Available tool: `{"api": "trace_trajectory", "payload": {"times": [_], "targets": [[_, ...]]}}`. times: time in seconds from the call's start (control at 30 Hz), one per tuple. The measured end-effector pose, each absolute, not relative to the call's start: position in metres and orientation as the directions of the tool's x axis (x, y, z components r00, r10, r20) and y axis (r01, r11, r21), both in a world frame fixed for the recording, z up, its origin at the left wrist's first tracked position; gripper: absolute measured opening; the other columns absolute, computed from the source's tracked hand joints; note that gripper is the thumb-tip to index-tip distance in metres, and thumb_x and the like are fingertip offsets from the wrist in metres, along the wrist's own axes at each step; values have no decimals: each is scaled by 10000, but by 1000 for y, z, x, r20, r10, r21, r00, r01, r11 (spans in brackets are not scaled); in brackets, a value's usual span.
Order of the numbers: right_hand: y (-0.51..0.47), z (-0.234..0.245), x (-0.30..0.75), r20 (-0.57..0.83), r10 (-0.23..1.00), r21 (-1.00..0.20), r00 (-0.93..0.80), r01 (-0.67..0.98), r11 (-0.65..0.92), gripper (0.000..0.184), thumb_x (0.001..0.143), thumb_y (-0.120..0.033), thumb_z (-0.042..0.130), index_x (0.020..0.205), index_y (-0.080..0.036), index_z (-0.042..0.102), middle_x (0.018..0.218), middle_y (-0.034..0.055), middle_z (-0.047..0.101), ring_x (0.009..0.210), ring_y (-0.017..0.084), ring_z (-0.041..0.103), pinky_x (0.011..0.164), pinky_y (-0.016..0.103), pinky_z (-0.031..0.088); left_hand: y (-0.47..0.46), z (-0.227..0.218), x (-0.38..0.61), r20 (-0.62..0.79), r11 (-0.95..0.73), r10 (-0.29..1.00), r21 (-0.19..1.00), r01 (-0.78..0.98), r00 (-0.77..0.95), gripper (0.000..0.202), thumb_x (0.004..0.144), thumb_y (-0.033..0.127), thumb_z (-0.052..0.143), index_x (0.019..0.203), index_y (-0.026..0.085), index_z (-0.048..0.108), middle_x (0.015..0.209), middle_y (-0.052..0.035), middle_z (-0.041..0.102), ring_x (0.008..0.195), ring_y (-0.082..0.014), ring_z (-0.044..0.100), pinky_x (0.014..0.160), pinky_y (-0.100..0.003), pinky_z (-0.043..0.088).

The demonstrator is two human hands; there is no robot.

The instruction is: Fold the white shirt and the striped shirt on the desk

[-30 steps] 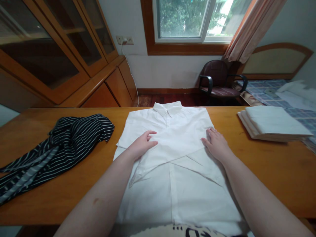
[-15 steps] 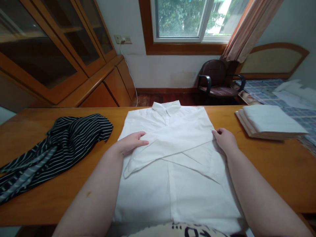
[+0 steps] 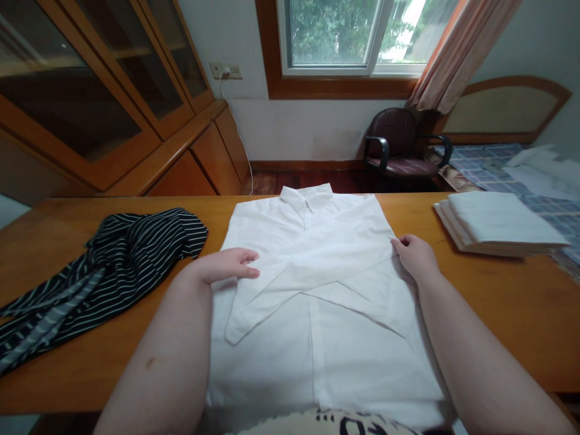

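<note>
A white collared shirt (image 3: 267, 362) lies spread over the table, collar toward the far edge. Both of its sleeves are folded inward and cross over the front, with the cuff of one pointing down at the left. My left hand (image 3: 233, 264) rests at the shirt's left side, thumb and fingers apart, with no cloth visibly pinched between them. On the opposite side, my right hand (image 3: 414, 257) pinches the shirt's right edge between thumb and fingers, level with the upper part of the folded sleeves.
A black and white striped garment (image 3: 145, 254) lies rumpled on the wooden table (image 3: 489, 308) at the left. At the right end is a folded stack of white cloth (image 3: 502, 220). Beyond the table stand a glass-doored cabinet (image 3: 172, 151), an armchair (image 3: 396, 142) and a bed (image 3: 480, 163).
My left hand has slid a little left and nearer to me. The left-pointing cuff has shifted lower, and the sleeve edge crossing the front lies differently. My right hand holds its place.
</note>
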State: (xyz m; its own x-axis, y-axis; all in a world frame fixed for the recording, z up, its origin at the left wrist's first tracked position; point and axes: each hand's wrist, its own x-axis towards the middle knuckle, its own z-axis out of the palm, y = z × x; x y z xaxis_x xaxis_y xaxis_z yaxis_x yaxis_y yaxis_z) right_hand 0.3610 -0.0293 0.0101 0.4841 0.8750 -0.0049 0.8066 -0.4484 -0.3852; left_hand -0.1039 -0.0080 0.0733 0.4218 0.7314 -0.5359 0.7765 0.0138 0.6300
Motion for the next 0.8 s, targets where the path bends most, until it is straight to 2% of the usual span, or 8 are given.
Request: {"api": "trace_trajectory", "payload": {"times": [0.1, 0.17, 0.27, 0.37, 0.53, 0.63, 0.8], "targets": [[-29, 10, 362, -4, 874, -385, 486, 806, -450, 277, 808, -434, 531, 786, -191, 661, 760, 72, 662, 690, 204, 559, 560, 286, 334, -8, 72, -108, -519, -30, 741, 609, 793, 426, 619, 591, 536, 661, 1101, 188, 613, 1185, -75, 628, 1083, -282, 560, 839, -267, 433], [-29, 10, 362, -3, 873, -385, 487, 806, -451, 276, 808, -432, 529, 784, -190, 659, 761, 73, 661, 684, 202, 557, 558, 286, 334, -8, 69, -108, -544, -52, 731, 557, 829, 411, 610, 588, 529, 666, 1095, 195, 609, 1177, -73, 628, 1061, -272, 562, 820, -263, 426], [-29, 10, 361, -1, 873, -381, 488, 807, -451, 269, 807, -427, 524, 778, -193, 653, 764, 72, 660, 691, 203, 554, 561, 284, 334, -7, 60, -105, -598, -48, 726, 450, 892, 341, 493, 565, 515, 676, 942, 199, 636, 984, -49, 662, 878, -240, 595, 696, -264, 415], [-30, 11, 359, 0, 871, -379, 492, 806, -455, 293, 812, -440, 501, 779, -191, 652, 767, 77, 659, 692, 205, 554, 558, 284, 327, -7, 52, -99, -597, -8, 754, 407, 913, 273, 423, 544, 494, 684, 850, 207, 632, 844, -19, 647, 744, -203, 575, 608, -259, 379], [-29, 12, 356, 7, 876, -369, 483, 815, -447, 410, 834, -547, 447, 856, -196, 659, 800, 80, 666, 715, 215, 560, 578, 291, 329, -7, 49, -82, -446, 16, 867, 471, 882, 222, 329, 717, 519, 537, 780, 214, 640, 760, -14, 630, 709, -185, 556, 588, -260, 365], [-27, 9, 357, 18, 870, -376, 493, 809, -451, 373, 844, -497, 441, 868, -200, 665, 823, 84, 673, 750, 221, 565, 599, 290, 341, -6, 48, -76, -389, -9, 887, 521, 853, 247, 303, 719, 485, 550, 815, 219, 659, 756, -10, 627, 701, -181, 556, 591, -259, 370], [-26, 8, 359, 40, 848, -403, 529, 785, -471, 352, 844, -438, 434, 872, -186, 679, 828, 95, 679, 756, 225, 575, 597, 289, 348, -5, 47, -76, -364, -6, 904, 514, 858, 224, 312, 696, 481, 581, 829, 209, 654, 755, -15, 627, 675, -179, 554, 567, -265, 359]]}}
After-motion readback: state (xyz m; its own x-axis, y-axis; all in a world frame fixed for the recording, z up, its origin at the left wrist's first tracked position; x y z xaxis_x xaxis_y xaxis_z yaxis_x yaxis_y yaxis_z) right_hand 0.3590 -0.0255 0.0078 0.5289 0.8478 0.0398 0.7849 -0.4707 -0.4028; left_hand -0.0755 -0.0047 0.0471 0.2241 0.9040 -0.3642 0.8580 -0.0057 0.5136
